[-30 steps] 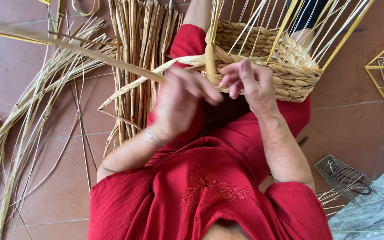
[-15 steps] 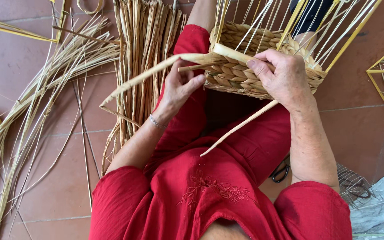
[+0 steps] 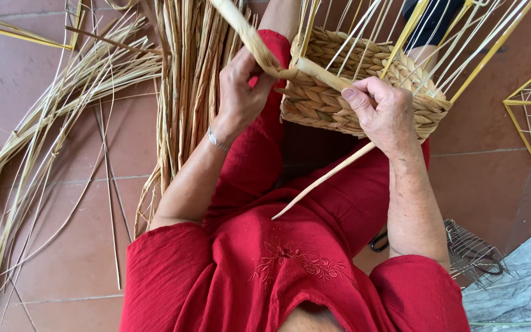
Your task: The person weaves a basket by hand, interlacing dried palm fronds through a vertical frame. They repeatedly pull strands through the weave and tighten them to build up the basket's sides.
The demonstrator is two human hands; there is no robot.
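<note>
Currently left hand (image 3: 241, 92) pinches the straw strand (image 3: 250, 37) at the basket rim. Right hand (image 3: 385, 110) fist-grips the same strand's other stretch against the half-woven basket (image 3: 321, 101), which sits on the lap. Loose straw bundle (image 3: 185, 80) lies left on tile floor (image 3: 44, 246).

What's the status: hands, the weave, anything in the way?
Left hand gripping the flat straw strand. Right hand closed on that strand at the half-woven basket rim. Upright yellow stakes crowd the hands; nothing blocking.
</note>
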